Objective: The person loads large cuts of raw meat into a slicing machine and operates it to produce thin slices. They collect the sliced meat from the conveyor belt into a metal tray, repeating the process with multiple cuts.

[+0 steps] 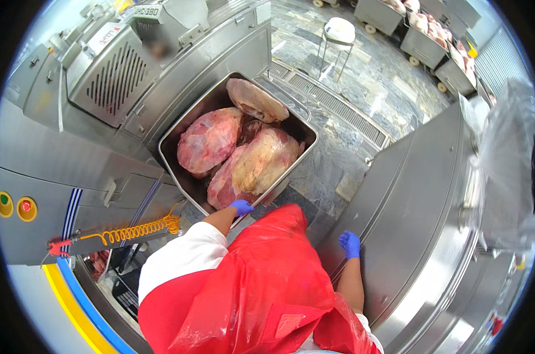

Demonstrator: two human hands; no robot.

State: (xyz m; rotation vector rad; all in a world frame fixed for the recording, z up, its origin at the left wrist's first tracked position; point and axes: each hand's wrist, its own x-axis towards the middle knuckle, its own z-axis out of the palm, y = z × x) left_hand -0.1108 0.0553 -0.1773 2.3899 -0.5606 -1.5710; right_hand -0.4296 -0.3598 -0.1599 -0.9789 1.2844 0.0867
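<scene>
My left hand [242, 206], in a blue glove, is closed on the near rim of a deep steel bin [165, 154]. The bin holds several large pieces of raw meat [206, 138], some red, some covered in pale fat [262, 161]. My right hand [349, 242], also gloved in blue, is beside the steel cabinet [413, 200] on the right, its fingers loosely bent and apart with nothing visible in them. My red apron [238, 295] fills the lower middle.
Steel machinery [102, 76] lines the left, with two buttons [25, 206] and a coiled orange hose [132, 230]. A floor drain [332, 101] crosses behind the bin. Beyond stand a stool [339, 30] and wheeled meat carts [420, 47]. Clear plastic [503, 153] hangs at right.
</scene>
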